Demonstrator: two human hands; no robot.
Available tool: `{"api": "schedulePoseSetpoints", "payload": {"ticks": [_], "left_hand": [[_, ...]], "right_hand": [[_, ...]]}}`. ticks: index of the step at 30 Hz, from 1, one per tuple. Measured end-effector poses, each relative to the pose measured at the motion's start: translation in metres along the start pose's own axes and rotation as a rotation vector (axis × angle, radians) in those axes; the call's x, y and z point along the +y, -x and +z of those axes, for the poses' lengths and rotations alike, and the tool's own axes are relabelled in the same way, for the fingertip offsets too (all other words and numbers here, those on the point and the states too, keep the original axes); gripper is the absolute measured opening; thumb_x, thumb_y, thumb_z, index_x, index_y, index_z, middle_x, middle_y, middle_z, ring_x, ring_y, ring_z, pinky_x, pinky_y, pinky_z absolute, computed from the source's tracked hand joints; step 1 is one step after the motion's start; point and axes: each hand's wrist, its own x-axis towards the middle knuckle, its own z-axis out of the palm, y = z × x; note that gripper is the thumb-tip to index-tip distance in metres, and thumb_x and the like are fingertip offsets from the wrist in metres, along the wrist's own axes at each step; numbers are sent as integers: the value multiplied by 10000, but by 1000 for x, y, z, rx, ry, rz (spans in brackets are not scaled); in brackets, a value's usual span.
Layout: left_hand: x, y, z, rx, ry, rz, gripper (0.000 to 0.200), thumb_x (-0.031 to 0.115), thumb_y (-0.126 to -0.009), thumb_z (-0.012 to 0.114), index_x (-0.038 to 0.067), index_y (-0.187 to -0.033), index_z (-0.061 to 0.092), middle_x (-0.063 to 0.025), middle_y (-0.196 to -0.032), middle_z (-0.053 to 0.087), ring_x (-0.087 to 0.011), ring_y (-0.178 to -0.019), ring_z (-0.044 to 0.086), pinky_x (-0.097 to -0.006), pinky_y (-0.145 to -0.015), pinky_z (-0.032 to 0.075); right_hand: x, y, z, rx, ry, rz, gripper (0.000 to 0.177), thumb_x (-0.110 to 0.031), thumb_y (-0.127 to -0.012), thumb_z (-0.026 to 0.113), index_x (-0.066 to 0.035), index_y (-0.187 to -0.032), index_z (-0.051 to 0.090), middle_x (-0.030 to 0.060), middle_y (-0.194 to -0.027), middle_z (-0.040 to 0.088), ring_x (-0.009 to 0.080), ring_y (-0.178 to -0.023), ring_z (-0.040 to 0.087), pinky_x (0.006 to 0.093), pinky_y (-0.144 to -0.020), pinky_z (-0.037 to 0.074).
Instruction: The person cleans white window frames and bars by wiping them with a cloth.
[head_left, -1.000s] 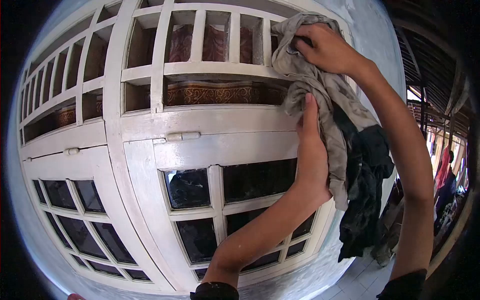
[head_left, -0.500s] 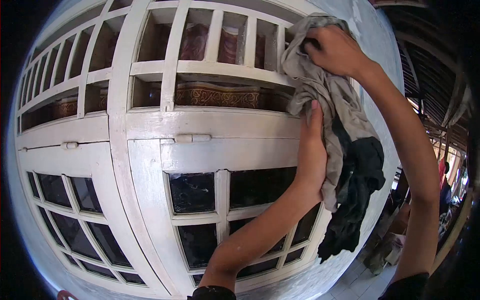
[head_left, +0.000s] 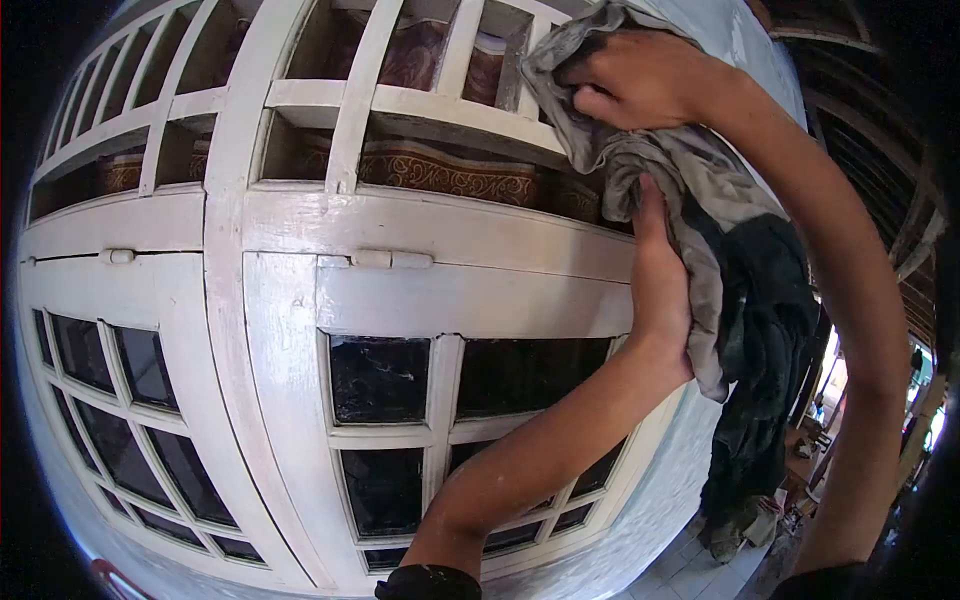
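My right hand (head_left: pixel 640 80) grips the top of a grey and black cloth (head_left: pixel 720 250) and presses it against the upper right bars of a white wooden window frame (head_left: pixel 440 240). My left hand (head_left: pixel 658 290) lies flat along the cloth's left edge, fingers pointing up, holding it against the frame. The cloth's dark lower part hangs loose to the right of my left forearm.
Dark glass panes (head_left: pixel 380 380) fill the lower shutters. A patterned brown curtain (head_left: pixel 450 175) shows behind the upper bars. Small white hinges (head_left: pixel 390 260) sit on the crossbar. At the right a tiled floor (head_left: pixel 700 565) and a roofed area with hanging items recede.
My right hand with the cloth has shifted slightly left along the upper bars. My left hand has moved a little right and down, still on the cloth. The view has tilted.
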Motion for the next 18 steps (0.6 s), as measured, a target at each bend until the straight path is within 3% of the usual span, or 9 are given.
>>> {"api": "schedulePoseSetpoints", "payload": {"ticks": [3,7,10,13,15,18], "left_hand": [[7,-4,-4,-19,26,68,495,492,-898,468,81,-1159,550,-82,-1026,610,-224,-901,601,-349,-806,496],[13,-2,-8,15,-20,160,466,447,-894,505,52,-1134,565,-85,-1021,612,-219,-903,600,-326,-807,487],[12,-2,-10,30,-48,201,448,428,-899,500,44,-1119,573,-86,-1016,616,-210,-893,602,-313,-787,489],[13,2,-12,37,-101,199,470,454,-905,464,57,-1145,544,-84,-1038,604,-209,-916,594,-316,-808,483],[14,2,-15,15,-179,186,552,538,-907,411,88,-1220,480,-83,-1104,575,-220,-993,574,-338,-891,460],[17,9,-18,0,-119,149,530,520,-913,412,87,-1208,490,-86,-1091,583,-226,-965,589,-344,-869,478]], "right_hand": [[1,-16,1,-210,93,68,424,-323,-869,415,22,-771,642,231,-752,609,390,-766,598,464,-757,472],[-16,-11,-8,-117,-24,29,499,-340,-874,366,50,-693,620,260,-732,599,404,-747,600,462,-752,474],[-16,-9,3,-158,-20,66,505,-365,-866,355,66,-789,607,269,-827,603,403,-820,593,452,-788,461],[-2,-29,21,-312,-137,165,600,-462,-837,400,74,-1027,592,269,-1034,609,392,-998,573,436,-872,431],[-17,-8,14,-74,-105,121,508,-294,-872,299,93,-724,593,284,-775,596,423,-776,590,443,-785,468],[-9,-20,37,-113,-169,170,489,-258,-865,285,113,-731,574,307,-804,583,438,-807,574,448,-799,454]]}}
